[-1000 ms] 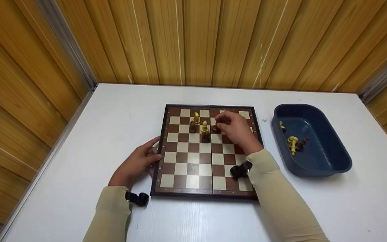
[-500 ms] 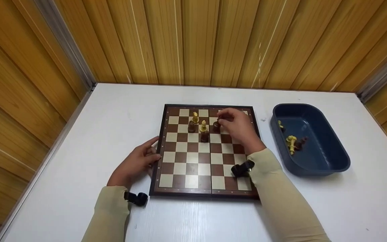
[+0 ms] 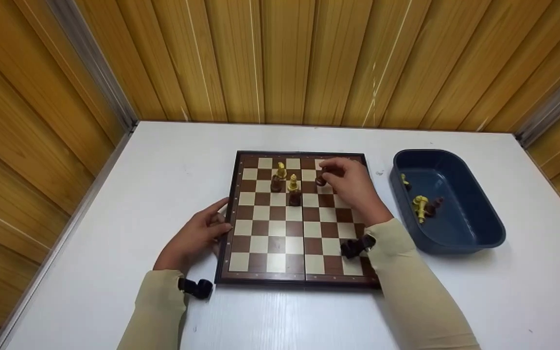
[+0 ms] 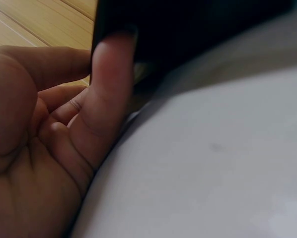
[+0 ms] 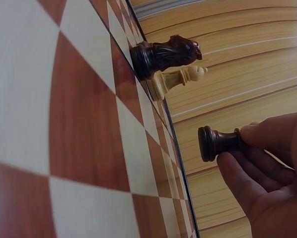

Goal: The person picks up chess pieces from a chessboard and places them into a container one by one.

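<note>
My right hand (image 3: 350, 187) pinches a dark brown chess piece (image 5: 219, 142) between thumb and fingers. Its round base hangs above the far right half of the chessboard (image 3: 286, 228); its top is hidden in the fingers. Left of it stand a light bishop (image 3: 293, 182), a dark knight (image 3: 295, 198), another dark piece (image 3: 276, 183) and a light piece (image 3: 281, 170). Along the board's left edge my left hand (image 3: 197, 238) rests with its thumb and straight forefinger touching the rim. The left wrist view has those fingers against the dark board side.
A blue plastic tub (image 3: 484, 204) stands right of the board, with several light and dark chess pieces lying at its left side. All of it is on a white table (image 3: 173, 165) backed by wood-patterned panels (image 3: 285, 63).
My right hand has lifted the dark chess piece and carried it a little to the right. The left hand stays at the board's edge.
</note>
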`<state>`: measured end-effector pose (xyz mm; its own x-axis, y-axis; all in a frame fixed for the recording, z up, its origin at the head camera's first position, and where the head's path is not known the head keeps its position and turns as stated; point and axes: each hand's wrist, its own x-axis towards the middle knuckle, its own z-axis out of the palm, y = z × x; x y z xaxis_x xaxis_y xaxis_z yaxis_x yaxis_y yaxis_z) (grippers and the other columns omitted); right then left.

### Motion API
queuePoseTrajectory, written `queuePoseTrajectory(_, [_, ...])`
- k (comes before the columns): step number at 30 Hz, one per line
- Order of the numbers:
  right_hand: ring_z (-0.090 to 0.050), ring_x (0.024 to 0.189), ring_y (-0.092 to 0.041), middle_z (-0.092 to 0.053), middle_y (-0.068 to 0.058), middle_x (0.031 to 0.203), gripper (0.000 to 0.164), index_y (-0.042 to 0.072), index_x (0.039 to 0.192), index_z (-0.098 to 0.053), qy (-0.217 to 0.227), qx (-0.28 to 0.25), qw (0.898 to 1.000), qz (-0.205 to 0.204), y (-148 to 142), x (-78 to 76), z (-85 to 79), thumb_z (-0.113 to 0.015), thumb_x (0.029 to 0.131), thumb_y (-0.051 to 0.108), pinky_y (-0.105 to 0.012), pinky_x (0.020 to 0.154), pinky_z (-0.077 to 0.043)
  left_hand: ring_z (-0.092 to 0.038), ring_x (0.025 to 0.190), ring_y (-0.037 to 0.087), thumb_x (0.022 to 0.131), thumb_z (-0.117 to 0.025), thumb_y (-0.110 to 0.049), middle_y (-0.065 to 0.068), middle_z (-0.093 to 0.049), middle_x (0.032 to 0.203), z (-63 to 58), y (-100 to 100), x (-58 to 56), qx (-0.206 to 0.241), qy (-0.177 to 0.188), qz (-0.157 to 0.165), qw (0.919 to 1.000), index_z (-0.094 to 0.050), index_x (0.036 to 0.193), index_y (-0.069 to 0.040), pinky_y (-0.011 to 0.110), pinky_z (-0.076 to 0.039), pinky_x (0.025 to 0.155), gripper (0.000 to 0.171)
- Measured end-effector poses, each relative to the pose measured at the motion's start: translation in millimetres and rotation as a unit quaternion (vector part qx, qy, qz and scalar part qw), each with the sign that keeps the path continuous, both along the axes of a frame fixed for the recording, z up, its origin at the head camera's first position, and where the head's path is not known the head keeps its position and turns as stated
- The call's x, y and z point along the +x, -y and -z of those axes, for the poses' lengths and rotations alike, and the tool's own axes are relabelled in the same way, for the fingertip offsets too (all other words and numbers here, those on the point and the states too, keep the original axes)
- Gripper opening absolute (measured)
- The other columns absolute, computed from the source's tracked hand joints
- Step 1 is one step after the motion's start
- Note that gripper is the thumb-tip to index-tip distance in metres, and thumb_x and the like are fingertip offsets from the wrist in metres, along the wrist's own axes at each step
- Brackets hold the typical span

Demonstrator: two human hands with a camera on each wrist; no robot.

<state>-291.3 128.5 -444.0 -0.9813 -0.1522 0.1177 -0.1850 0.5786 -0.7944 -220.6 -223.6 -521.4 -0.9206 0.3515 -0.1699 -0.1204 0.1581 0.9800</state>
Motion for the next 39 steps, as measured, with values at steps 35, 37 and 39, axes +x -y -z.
queuePoseTrajectory(35, [-0.067, 0.097, -0.024, -0.069, -0.012, 0.110, 0.026, 0.009, 0.120, -0.065, -0.025, 0.008, 1.000, -0.013, -48, 19.6, -9.5, -0.060, 0.094, 0.006, -0.033, 0.082, -0.051, -0.066, 0.074, 0.019, 0.095, -0.060, -0.012, 0.012, -0.060, 0.100, 0.1, 0, 2.5, -0.015, -0.004, -0.010, 0.9998, -0.028, 0.154, -0.023, 0.039, -0.060, 0.063, 0.068])
queuePoseTrajectory(37, [-0.067, 0.096, -0.023, -0.069, -0.011, 0.109, 0.026, 0.009, 0.120, -0.065, -0.021, 0.010, 1.000, -0.010, -51, 22.0, -12.4, -0.059, 0.095, 0.007, -0.029, 0.077, -0.051, -0.066, 0.074, 0.020, 0.095, -0.060, -0.013, 0.013, -0.060, 0.100, 0.1, 0, 2.6, -0.012, -0.003, -0.008, 0.9999, -0.027, 0.154, -0.023, 0.040, -0.060, 0.063, 0.068])
queuePoseTrajectory(39, [-0.066, 0.097, -0.024, -0.069, -0.013, 0.110, 0.026, 0.008, 0.120, -0.065, -0.020, 0.009, 1.000, -0.008, -55, 24.3, -15.4, -0.059, 0.095, 0.007, -0.026, 0.070, -0.050, -0.066, 0.074, 0.020, 0.095, -0.060, -0.013, 0.013, -0.060, 0.100, -0.1, 0, 2.5, -0.009, -0.001, -0.006, 0.9999, -0.027, 0.154, -0.024, 0.041, -0.060, 0.063, 0.068])
